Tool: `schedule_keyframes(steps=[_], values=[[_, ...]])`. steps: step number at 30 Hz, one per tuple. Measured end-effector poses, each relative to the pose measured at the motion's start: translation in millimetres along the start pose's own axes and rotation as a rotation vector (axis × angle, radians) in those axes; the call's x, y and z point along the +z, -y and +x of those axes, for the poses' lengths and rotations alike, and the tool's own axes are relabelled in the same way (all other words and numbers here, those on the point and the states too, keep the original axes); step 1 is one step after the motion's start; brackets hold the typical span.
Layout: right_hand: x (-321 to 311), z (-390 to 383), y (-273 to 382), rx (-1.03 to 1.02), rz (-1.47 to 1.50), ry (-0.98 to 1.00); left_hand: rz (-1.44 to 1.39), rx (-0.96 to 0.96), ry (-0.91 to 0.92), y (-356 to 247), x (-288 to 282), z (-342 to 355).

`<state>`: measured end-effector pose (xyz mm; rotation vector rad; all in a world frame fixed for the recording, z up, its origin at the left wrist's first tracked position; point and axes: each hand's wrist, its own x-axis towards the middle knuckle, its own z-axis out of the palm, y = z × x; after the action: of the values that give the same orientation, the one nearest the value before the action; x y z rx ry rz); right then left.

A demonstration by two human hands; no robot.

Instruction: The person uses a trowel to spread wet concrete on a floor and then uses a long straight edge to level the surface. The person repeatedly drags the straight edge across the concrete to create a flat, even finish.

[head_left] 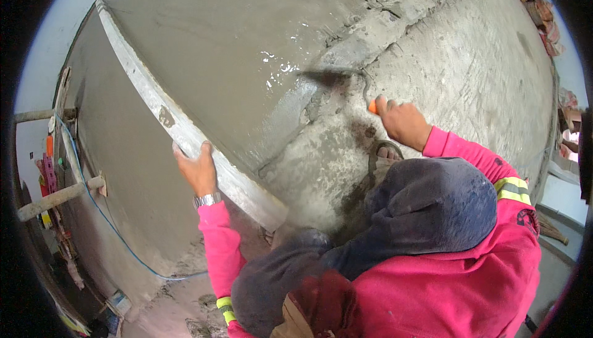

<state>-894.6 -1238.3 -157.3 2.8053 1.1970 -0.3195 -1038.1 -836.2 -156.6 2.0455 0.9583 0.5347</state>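
We look down on the floor (pixel 457 84), with wet mortar (pixel 241 35) smoothed over its left part. The bar (pixel 145 91) slants across the mortar, near end by our left knee (pixel 281 264). The trowel (pixel 330 77) sits right of it, blade at the mortar's ragged edge. Our left grip (pixel 197 168) clasps the bar; our right grip (pixel 404 125) is closed around the trowel's orange handle (pixel 372 107).

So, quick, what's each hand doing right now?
Left hand: closed, holding the long pale bar.
Right hand: closed, holding the orange-handled trowel.
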Motion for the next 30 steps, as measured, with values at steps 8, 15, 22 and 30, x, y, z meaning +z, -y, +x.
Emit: schedule_keyframes(steps=[8,15,22,30], values=[[29.2,12.9,-64.8,0.209,-0.039,-0.131,0.030,0.050,-0.047,11.7,-1.3,1.6],[36.6,-25.4,26.2,-0.140,-0.105,0.048,0.000,0.019,-0.004,14.3,-1.2,4.1],[55.2,-32.1,21.0,0.058,0.091,0.103,-0.055,0.012,-0.003,7.4,0.4,3.3],[63.0,-22.5,45.0,0.026,-0.004,-0.044,-0.100,-0.015,0.030,8.9,2.1,1.6]])
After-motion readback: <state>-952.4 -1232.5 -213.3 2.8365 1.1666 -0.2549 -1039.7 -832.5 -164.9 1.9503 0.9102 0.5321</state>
